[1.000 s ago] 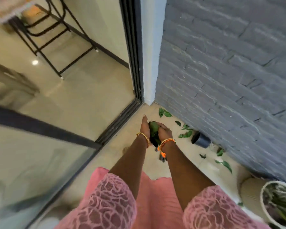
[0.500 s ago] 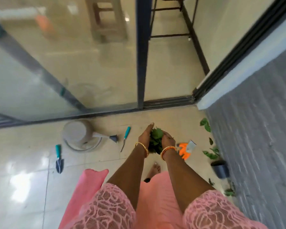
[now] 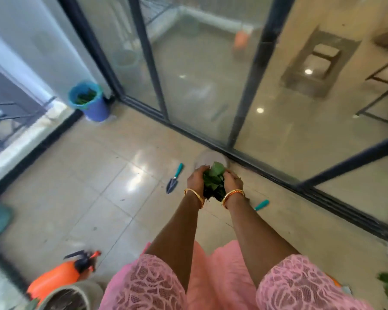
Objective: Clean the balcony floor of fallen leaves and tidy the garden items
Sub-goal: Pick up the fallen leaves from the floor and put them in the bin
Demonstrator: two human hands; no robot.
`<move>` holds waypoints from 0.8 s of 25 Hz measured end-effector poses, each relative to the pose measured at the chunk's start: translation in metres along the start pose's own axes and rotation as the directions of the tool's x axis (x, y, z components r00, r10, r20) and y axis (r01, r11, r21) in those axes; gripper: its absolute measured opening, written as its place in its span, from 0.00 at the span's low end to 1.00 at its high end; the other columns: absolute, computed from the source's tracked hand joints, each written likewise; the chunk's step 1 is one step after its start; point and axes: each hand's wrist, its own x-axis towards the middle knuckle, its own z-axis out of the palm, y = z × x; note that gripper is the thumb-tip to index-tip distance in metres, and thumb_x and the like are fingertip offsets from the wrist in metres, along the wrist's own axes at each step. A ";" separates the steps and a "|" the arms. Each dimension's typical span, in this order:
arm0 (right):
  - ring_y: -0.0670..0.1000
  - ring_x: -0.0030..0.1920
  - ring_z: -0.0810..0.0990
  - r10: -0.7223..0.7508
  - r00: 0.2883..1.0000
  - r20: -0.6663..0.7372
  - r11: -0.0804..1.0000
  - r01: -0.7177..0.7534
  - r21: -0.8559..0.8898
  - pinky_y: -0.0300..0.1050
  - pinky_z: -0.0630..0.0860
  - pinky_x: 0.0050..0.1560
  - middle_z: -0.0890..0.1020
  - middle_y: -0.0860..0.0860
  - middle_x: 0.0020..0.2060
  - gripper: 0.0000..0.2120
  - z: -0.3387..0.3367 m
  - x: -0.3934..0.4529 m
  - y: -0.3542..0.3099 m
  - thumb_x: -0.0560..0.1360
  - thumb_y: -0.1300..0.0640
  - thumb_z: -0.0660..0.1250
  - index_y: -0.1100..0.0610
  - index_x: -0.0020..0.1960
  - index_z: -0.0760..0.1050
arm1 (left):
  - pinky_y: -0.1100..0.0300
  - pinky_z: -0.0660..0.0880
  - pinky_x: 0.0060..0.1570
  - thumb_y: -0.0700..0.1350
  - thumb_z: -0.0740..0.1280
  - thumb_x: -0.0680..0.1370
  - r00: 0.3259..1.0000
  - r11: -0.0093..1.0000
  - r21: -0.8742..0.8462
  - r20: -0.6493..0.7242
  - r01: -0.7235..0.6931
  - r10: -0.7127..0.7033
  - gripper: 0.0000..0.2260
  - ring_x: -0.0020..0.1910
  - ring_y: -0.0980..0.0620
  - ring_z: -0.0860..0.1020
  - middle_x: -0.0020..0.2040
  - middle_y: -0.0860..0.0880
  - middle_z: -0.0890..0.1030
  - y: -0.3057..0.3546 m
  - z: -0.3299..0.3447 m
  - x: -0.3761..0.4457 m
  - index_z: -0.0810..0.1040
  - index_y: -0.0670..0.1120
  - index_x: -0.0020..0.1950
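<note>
Fingers first: those of the left hand [image 3: 196, 179] curl over one side of a bunch of leaves [image 3: 214, 182], and those of the right hand [image 3: 232, 181] curl over the other, so the bunch sits squeezed between the two palms. The leaves are dark green and glossy, crumpled together, one broad leaf standing up at the top and darker, ragged bits hanging out below the wrists. The bunch is held in the air at arm's length, above the tiled floor [image 3: 87, 175] and near the sliding glass door [image 3: 211, 74]. Each wrist wears a gold bangle, and pink lace sleeves cover the upper arms.

Out from there, a trowel [image 3: 174, 182] with a teal handle lies on the tiles just left of the hands. A second teal handle [image 3: 262, 204] pokes out just right of the right wrist. A pale round object shows behind the bunch, too blurred to name. Far off in the corner stands a blue bucket [image 3: 91, 101] with green leaves already inside. Bottom left, an orange sprayer [image 3: 61, 274] lies beside a grey pot [image 3: 72, 294].
</note>
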 end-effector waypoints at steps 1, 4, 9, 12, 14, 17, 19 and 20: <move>0.60 0.47 0.79 -0.009 0.999 0.039 1.000 0.010 -0.011 0.51 0.78 0.48 0.81 0.59 0.49 0.11 0.037 -0.007 0.006 0.75 0.66 0.60 0.55 0.49 0.78 | 0.49 0.78 0.53 0.55 0.71 0.64 0.999 0.996 -0.088 -0.029 -0.017 0.014 0.20 0.48 0.43 0.81 0.49 0.42 0.83 0.021 -0.028 0.003 0.81 0.44 0.50; 0.60 0.46 0.79 -0.023 0.992 0.124 0.999 0.027 -0.034 0.52 0.79 0.48 0.81 0.59 0.47 0.10 0.126 -0.028 0.015 0.73 0.66 0.63 0.58 0.49 0.80 | 0.48 0.76 0.57 0.60 0.72 0.60 0.994 0.957 -0.276 -0.083 -0.089 0.069 0.32 0.53 0.41 0.80 0.55 0.41 0.82 0.073 -0.091 0.006 0.80 0.41 0.57; 0.62 0.47 0.82 -0.035 0.963 0.267 0.997 0.051 -0.052 0.56 0.80 0.49 0.83 0.59 0.45 0.08 0.265 -0.036 0.049 0.73 0.65 0.65 0.55 0.42 0.82 | 0.47 0.77 0.57 0.53 0.74 0.60 0.946 0.903 -0.319 -0.245 -0.287 0.214 0.28 0.53 0.41 0.81 0.54 0.39 0.82 0.151 -0.176 0.028 0.80 0.41 0.56; 0.62 0.49 0.82 0.016 0.946 0.324 0.995 0.018 -0.103 0.55 0.80 0.50 0.84 0.57 0.44 0.04 0.346 -0.031 0.068 0.72 0.56 0.69 0.55 0.40 0.82 | 0.50 0.79 0.52 0.45 0.71 0.72 0.921 0.891 -0.324 -0.327 -0.318 0.209 0.15 0.50 0.41 0.81 0.52 0.39 0.82 0.198 -0.232 0.060 0.79 0.40 0.56; 0.59 0.46 0.82 0.058 0.922 0.382 0.986 0.007 -0.168 0.55 0.80 0.50 0.84 0.56 0.44 0.11 0.401 -0.032 0.071 0.70 0.47 0.71 0.55 0.41 0.82 | 0.54 0.79 0.47 0.43 0.69 0.75 0.911 0.883 -0.345 -0.369 -0.319 0.185 0.11 0.47 0.44 0.80 0.48 0.42 0.82 0.236 -0.268 0.080 0.79 0.41 0.55; 0.60 0.47 0.83 0.051 0.878 0.476 0.988 0.026 -0.155 0.56 0.80 0.49 0.85 0.58 0.44 0.09 0.486 -0.040 0.067 0.67 0.53 0.76 0.57 0.41 0.83 | 0.51 0.79 0.53 0.42 0.67 0.76 0.901 0.860 -0.382 -0.396 -0.337 0.177 0.10 0.49 0.44 0.80 0.50 0.41 0.82 0.303 -0.316 0.107 0.79 0.41 0.55; 0.63 0.50 0.82 0.034 0.861 0.507 0.988 0.048 -0.149 0.60 0.80 0.50 0.84 0.59 0.45 0.07 0.541 -0.044 0.063 0.65 0.59 0.77 0.57 0.42 0.82 | 0.47 0.77 0.57 0.43 0.67 0.76 0.891 0.835 -0.417 -0.421 -0.358 0.172 0.09 0.52 0.42 0.80 0.53 0.39 0.82 0.346 -0.343 0.128 0.80 0.42 0.55; 0.64 0.50 0.82 0.031 0.862 0.506 0.986 0.055 -0.154 0.61 0.80 0.50 0.84 0.60 0.46 0.08 0.566 -0.044 0.061 0.65 0.61 0.77 0.57 0.43 0.82 | 0.47 0.77 0.58 0.44 0.67 0.76 0.888 0.820 -0.443 -0.431 -0.363 0.160 0.09 0.53 0.42 0.80 0.53 0.40 0.82 0.363 -0.354 0.136 0.80 0.42 0.54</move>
